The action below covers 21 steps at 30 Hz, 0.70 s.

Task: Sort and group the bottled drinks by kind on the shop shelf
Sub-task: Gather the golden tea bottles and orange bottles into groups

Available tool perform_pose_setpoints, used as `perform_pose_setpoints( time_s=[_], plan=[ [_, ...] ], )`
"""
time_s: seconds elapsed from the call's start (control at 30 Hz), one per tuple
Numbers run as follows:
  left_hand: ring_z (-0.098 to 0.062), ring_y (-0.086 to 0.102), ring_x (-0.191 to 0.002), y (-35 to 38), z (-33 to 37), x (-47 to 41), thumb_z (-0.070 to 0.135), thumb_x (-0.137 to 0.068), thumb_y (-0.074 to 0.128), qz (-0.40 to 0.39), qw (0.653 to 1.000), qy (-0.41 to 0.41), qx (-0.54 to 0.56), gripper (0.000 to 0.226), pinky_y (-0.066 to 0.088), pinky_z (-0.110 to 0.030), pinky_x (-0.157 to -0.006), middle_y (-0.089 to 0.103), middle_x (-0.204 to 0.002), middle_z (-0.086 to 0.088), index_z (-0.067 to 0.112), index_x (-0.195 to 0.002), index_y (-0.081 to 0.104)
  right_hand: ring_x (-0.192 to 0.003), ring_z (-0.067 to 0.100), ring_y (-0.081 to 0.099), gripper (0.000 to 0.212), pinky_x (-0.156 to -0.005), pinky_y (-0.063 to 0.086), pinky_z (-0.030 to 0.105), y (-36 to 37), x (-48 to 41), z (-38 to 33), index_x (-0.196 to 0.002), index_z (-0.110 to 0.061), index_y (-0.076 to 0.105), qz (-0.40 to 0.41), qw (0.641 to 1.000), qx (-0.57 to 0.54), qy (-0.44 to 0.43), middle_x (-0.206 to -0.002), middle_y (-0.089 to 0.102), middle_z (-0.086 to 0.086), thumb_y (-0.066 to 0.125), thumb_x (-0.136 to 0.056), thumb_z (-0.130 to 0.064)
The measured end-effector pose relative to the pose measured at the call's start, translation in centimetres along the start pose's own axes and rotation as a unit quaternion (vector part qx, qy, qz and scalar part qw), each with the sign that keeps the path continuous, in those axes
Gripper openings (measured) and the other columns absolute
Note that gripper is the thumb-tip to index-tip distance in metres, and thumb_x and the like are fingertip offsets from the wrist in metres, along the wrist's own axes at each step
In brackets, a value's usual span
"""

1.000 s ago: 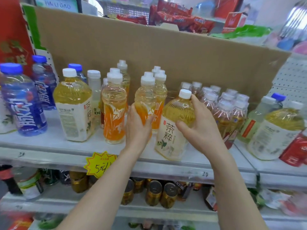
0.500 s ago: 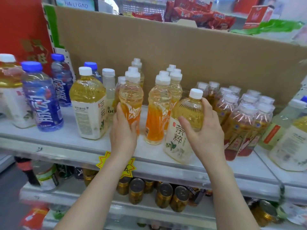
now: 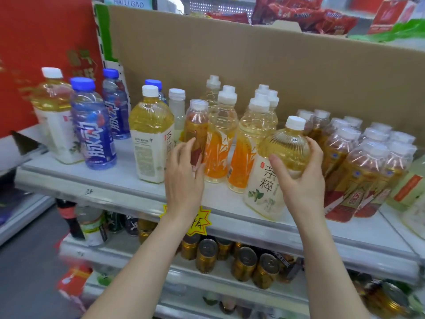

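Tea bottle [image 3: 279, 162] within right hand [image 3: 301, 178] fingers [image 3: 316, 150].

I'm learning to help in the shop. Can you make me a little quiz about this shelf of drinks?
1. True or false: the right hand holds a tilted tea bottle.
2. Which cap colour have the blue bottles? A white, B blue, C red.
3. What does the left hand reach for?

Key: 1 true. 2 B. 3 The small amber bottle with a red label, between the big tea bottle and the orange-label bottles.
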<state>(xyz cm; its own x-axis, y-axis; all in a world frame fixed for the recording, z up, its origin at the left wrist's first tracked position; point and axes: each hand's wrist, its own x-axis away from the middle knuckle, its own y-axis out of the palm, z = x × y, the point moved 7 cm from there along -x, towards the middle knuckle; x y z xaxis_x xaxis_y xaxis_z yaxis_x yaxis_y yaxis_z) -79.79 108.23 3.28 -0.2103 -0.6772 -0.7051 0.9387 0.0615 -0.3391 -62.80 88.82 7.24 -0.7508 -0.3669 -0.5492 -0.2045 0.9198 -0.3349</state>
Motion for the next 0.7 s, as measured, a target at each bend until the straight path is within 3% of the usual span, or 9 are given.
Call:
perform_pose_setpoints(
  time_s=[0.1,0.2,0.3,0.4,0.47,0.57,0.7],
  plan=[
    [-0.024,0.028,-0.142,-4.7,-3.9,-0.2,0.029,-0.085,0.076,0.113,0.991,-0.071,-0.005,0.080,0.026,-0.034,-0.114,0.030,-0.154,-0.008,0.020,-0.150,0.030,-0.139,0.019,0.048,0.099,-0.115,0.040,0.050,0.9,1.0,0.8,-0.156,-0.032,0.025,0.025,0.998,-0.048,0.038,-0.152,0.049,-0.003,0.066,-0.075,-0.074],
    [-0.029,0.026,-0.148,-4.9,-7.4,-2.5,0.041,-0.077,0.082,0.026,0.985,-0.169,0.027,0.102,0.026,-0.044,-0.119,0.027,-0.161,-0.012,0.016,-0.155,0.021,-0.138,0.015,0.047,0.100,-0.116,0.039,0.047,1.4,1.3,1.1,-0.156,-0.027,0.025,0.045,0.996,-0.065,0.041,-0.150,0.049,-0.005,0.068,-0.076,-0.069],
    [-0.026,0.043,-0.138,-4.0,-8.7,-4.1,0.047,-0.071,0.085,-0.032,0.979,-0.194,0.043,0.105,0.040,-0.047,-0.110,0.044,-0.151,-0.007,0.015,-0.152,0.026,-0.127,0.000,0.053,0.089,-0.106,0.044,0.029,1.5,1.3,1.5,-0.147,-0.033,0.031,0.031,0.995,-0.091,0.038,-0.139,0.054,-0.014,0.075,-0.076,-0.063],
    [-0.025,0.054,-0.127,-4.2,-9.0,-4.6,0.042,-0.072,0.085,-0.010,0.981,-0.190,0.040,0.085,0.044,-0.035,-0.098,0.056,-0.138,-0.005,0.015,-0.139,0.040,-0.110,-0.019,0.054,0.076,-0.090,0.043,0.014,1.4,1.4,1.5,-0.136,-0.043,0.033,0.008,0.994,-0.105,0.043,-0.125,0.058,-0.025,0.078,-0.076,-0.058],
    [-0.023,0.058,-0.121,-4.6,-8.6,-4.3,0.038,-0.073,0.084,0.004,0.981,-0.184,0.061,0.074,0.042,-0.029,-0.091,0.061,-0.132,-0.002,0.017,-0.133,0.047,-0.111,-0.013,0.058,0.067,-0.093,0.047,0.019,1.2,1.2,1.4,-0.134,-0.040,0.040,0.009,0.992,-0.116,0.043,-0.124,0.062,-0.022,0.082,-0.082,-0.047],
    [-0.019,0.061,-0.114,-5.4,-6.8,-3.2,0.045,-0.070,0.081,0.008,0.977,-0.175,0.120,0.071,0.050,-0.039,-0.098,0.064,-0.123,0.004,0.020,-0.129,0.051,-0.112,-0.004,0.063,0.060,-0.096,0.054,0.026,0.6,1.1,1.0,-0.131,-0.040,0.046,0.031,0.988,-0.145,0.036,-0.117,0.066,-0.026,0.083,-0.084,-0.036],
    [-0.010,0.067,-0.108,-6.1,-3.2,-2.1,0.051,-0.060,0.078,-0.048,0.946,-0.179,0.266,0.072,0.057,-0.039,-0.090,0.069,-0.117,0.011,0.025,-0.123,0.057,-0.119,0.009,0.064,0.074,-0.104,0.053,0.045,-1.8,1.6,0.5,-0.144,-0.026,0.046,0.063,0.982,-0.175,0.034,-0.129,0.066,-0.010,0.083,-0.082,-0.044]
  ],
)
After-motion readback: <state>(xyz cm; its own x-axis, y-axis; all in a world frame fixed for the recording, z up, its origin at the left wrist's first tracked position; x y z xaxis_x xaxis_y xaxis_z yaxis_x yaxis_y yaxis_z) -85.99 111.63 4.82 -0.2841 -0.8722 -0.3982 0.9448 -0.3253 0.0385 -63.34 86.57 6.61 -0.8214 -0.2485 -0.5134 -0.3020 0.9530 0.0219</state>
